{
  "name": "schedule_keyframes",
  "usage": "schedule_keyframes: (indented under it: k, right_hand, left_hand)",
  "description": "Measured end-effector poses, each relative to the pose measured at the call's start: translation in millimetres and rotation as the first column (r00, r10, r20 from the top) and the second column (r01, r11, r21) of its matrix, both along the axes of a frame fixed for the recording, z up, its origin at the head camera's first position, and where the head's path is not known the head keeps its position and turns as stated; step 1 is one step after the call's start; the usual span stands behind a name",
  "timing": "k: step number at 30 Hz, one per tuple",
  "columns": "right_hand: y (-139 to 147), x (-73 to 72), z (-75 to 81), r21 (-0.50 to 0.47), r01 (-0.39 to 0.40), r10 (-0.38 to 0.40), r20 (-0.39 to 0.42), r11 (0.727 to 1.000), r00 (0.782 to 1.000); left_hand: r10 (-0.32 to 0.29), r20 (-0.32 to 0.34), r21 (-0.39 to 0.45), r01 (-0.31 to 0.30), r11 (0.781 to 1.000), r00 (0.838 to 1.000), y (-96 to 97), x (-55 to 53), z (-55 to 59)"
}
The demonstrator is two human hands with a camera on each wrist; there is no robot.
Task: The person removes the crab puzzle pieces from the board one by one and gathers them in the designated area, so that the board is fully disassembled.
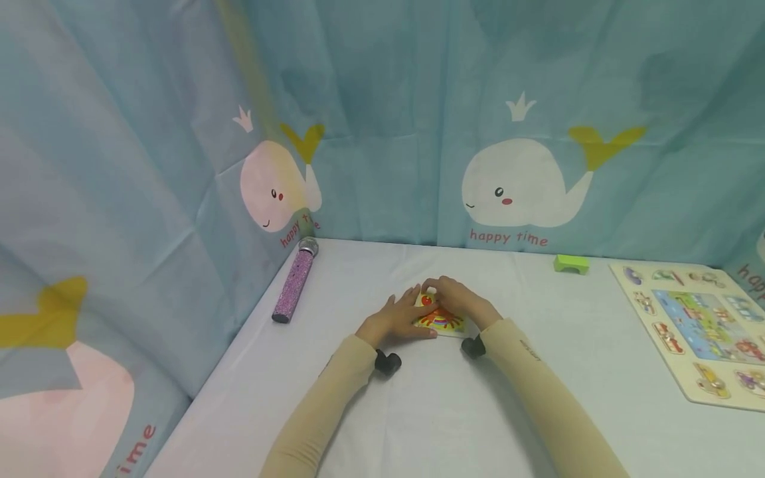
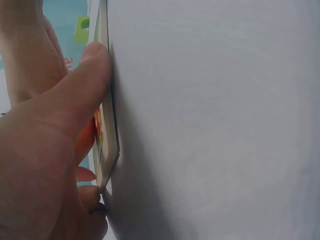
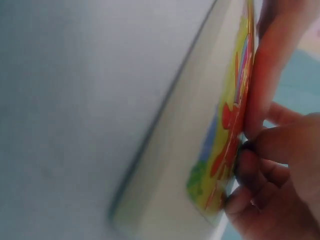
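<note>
A small flat board (image 1: pixel 442 326), its top printed with a red and orange creature and a rainbow, lies on the white table. My left hand (image 1: pixel 399 320) rests along its left side with spread, mostly straight fingers. One finger lies across the picture, and the thumb (image 2: pixel 95 57) presses the near edge in the left wrist view. My right hand (image 1: pixel 459 297) bends over the board's far part. Its curled fingers (image 3: pixel 250 172) and thumb pinch at the far side of the board (image 3: pixel 175 130). Whether a loose piece sits under those fingertips is hidden.
A pink glittery microphone (image 1: pixel 295 282) lies at the table's left edge. Toward the back right stands a green arch block (image 1: pixel 571 264). A large wooden picture puzzle (image 1: pixel 675 332) lies at the right. Blue whale-print curtains (image 1: pixel 388 186) hang behind and at the left.
</note>
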State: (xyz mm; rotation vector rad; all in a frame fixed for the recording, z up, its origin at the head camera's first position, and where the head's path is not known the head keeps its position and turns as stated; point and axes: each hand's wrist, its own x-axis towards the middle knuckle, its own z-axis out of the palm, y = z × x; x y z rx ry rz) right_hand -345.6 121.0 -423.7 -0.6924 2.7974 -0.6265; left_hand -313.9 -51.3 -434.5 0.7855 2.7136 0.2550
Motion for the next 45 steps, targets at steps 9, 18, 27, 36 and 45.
schedule_keyframes:
  k: [9,18,27,36,45]
  right_hand:
    - [-2.7,3.3,-0.8,0.092,-0.021,0.024,-0.027,0.996,0.999]
    - [-6.7,3.1,1.6,0.106,-0.009,0.011,-0.022,0.994,1.000]
    - [-8.9,3.6,3.7,0.099,-0.005,0.008,-0.028,0.995,1.000]
    - [-6.4,5.2,3.1,0.092,0.005,-0.001,-0.044,0.996,0.999]
    - [3.0,-4.9,-7.8,-0.158,0.041,-0.048,-0.039,0.987,0.998]
  left_hand:
    - [-0.016,-0.012,0.009,0.016,1.000,1.000,-1.4,1.9,-0.3]
    - [-0.021,-0.012,0.007,0.022,1.000,1.000,-1.2,1.6,2.1]
    - [-0.003,-0.003,-0.017,0.003,1.000,1.000,-2.0,0.1,1.0]
    - [0.001,0.021,-0.015,-0.001,1.000,1.000,-0.3,-0.9,0.3]
    - [0.010,0.026,-0.018,-0.009,1.000,1.000,-1.3,-1.1,0.5]
